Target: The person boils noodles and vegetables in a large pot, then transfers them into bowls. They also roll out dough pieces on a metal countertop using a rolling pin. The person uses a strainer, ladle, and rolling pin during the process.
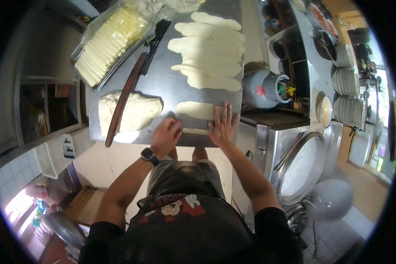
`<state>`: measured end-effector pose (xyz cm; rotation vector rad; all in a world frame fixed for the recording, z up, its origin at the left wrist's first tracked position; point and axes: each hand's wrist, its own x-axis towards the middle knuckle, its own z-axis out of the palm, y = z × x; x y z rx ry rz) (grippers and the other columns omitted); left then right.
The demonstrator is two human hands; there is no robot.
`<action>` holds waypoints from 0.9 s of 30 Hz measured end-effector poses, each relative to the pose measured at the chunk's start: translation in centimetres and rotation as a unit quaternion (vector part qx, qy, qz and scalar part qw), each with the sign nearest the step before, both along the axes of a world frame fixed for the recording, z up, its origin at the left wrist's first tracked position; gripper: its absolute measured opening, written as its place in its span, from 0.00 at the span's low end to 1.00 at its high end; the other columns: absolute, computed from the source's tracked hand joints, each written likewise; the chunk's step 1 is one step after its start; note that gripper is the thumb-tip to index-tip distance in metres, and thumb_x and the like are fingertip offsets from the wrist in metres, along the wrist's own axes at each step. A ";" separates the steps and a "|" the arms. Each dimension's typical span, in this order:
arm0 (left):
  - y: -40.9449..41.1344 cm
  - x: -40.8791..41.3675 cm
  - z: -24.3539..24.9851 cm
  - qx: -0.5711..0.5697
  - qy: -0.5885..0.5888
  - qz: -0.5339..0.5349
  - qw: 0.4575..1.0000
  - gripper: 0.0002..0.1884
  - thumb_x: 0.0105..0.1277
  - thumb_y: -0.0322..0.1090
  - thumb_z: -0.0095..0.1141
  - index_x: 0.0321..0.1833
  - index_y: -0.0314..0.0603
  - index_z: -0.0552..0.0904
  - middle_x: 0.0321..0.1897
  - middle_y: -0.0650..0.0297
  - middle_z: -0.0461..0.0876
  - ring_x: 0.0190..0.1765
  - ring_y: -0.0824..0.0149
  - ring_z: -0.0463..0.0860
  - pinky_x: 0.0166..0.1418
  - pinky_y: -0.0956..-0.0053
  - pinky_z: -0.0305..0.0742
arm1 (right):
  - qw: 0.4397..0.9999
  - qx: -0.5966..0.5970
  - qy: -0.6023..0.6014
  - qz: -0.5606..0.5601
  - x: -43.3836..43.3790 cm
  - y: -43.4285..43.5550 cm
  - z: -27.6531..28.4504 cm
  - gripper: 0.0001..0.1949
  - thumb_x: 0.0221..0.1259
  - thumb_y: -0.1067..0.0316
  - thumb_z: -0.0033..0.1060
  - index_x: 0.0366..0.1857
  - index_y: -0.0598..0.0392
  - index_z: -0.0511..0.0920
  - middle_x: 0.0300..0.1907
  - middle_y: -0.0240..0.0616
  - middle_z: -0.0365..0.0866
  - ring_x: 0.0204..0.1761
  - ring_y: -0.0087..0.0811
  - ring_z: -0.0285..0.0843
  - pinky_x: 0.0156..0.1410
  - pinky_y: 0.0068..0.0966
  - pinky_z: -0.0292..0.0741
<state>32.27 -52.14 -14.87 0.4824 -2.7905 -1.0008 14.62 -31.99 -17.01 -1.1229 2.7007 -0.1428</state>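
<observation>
A thin roll of dough (195, 131) lies crosswise near the front edge of the metal table (158, 89). At its left end is my left hand (166, 133), its fingers curled in; whether they grip the dough is hidden. My right hand (223, 123) lies spread and flat, its thumb by the roll's right end and its fingers over the end of a flat oval dough piece (196, 110). Beyond lie several flat dough strips (211, 49), overlapping. To the left, a wooden rolling pin (123, 105) rests across a large dough mass (142, 110).
A metal tray (102, 84) of dough rolls (109, 46), partly under plastic film, stands back left. Beside it lies a dark flat-bladed tool (155, 43). Right of the table are a gas cylinder (262, 89), a wide steaming pan (302, 168) and stacked plates (348, 112).
</observation>
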 end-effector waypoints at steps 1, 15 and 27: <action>-1.6 0.5 0.7 -0.005 0.026 0.033 0.999 0.22 0.63 0.37 0.67 0.60 0.41 0.82 0.56 0.53 0.79 0.57 0.49 0.80 0.59 0.54 0.79 | 1.000 -0.016 -0.007 -0.012 0.6 -0.8 0.6 0.38 0.67 0.54 0.59 0.81 0.48 0.59 0.84 0.57 0.43 0.85 0.58 0.37 0.81 0.69 0.35; -12.2 11.7 5.7 -0.043 -0.143 0.225 0.963 0.24 0.71 0.32 0.61 0.66 0.28 0.73 0.50 0.38 0.82 0.48 0.36 0.84 0.51 0.53 0.81 | 0.995 -0.094 -0.040 -0.008 5.2 -11.4 -0.3 0.35 0.71 0.53 0.57 0.80 0.48 0.59 0.84 0.59 0.41 0.86 0.58 0.35 0.83 0.66 0.38; 1.6 -0.7 1.3 -0.138 -0.066 -0.129 0.980 0.39 0.70 0.57 0.59 0.75 0.35 0.69 0.79 0.39 0.57 0.81 0.42 0.57 0.80 0.45 0.58 | 0.997 -0.075 -0.012 0.018 1.0 12.6 0.7 0.42 0.61 0.52 0.67 0.75 0.66 0.62 0.80 0.60 0.55 0.81 0.58 0.52 0.82 0.61 0.48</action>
